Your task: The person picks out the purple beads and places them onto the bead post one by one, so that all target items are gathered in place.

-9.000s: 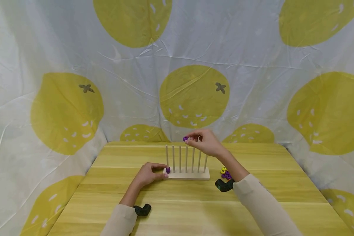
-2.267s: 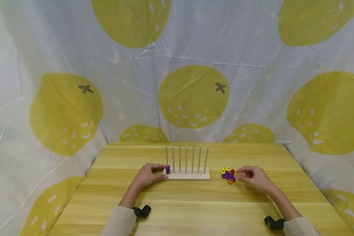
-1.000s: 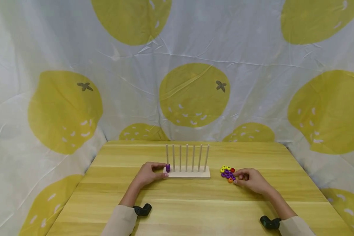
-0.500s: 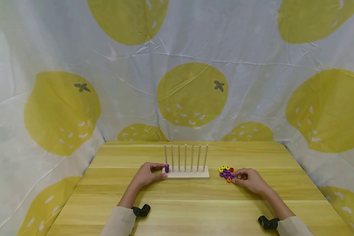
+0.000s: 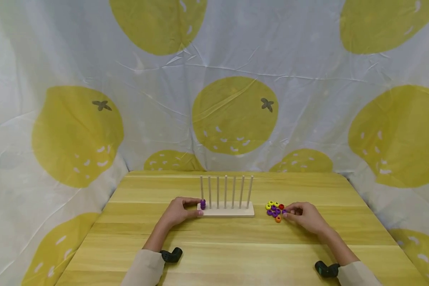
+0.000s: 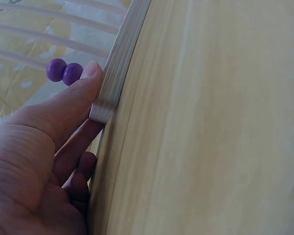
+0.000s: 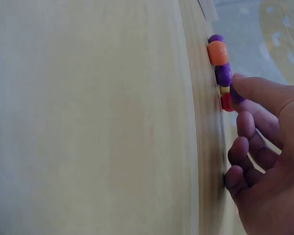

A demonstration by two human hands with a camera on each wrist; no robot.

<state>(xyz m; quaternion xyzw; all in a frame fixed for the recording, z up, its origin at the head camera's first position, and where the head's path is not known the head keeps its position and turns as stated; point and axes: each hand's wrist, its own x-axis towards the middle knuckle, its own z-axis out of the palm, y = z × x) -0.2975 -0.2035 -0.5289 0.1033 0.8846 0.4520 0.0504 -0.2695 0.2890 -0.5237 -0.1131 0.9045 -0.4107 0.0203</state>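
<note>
A wooden peg stand (image 5: 227, 211) with a row of upright pegs stands mid-table in the head view. Two purple beads (image 5: 203, 204) are stacked at the foot of its leftmost peg. My left hand (image 5: 178, 211) grips the left end of the base; in the left wrist view the thumb lies on its front edge and the fingers go behind it. To the right, my right hand (image 5: 306, 217) pinches a purple bead (image 7: 237, 94) between thumb and index finger, at the right edge of a group of loose beads. The other right fingers are loosely curled.
The loose group has yellow beads (image 5: 268, 207), purple beads (image 5: 269, 212), one red bead (image 5: 281, 206) and one orange bead (image 5: 278, 219). They lie on a wooden table (image 5: 228, 258). A lemon-patterned cloth (image 5: 300, 119) hangs behind and at the sides.
A second purple bead has joined the leftmost peg since the oldest frame. My right hand came back to the loose beads and now pinches a purple one, shifted slightly right. My left hand stays put.
</note>
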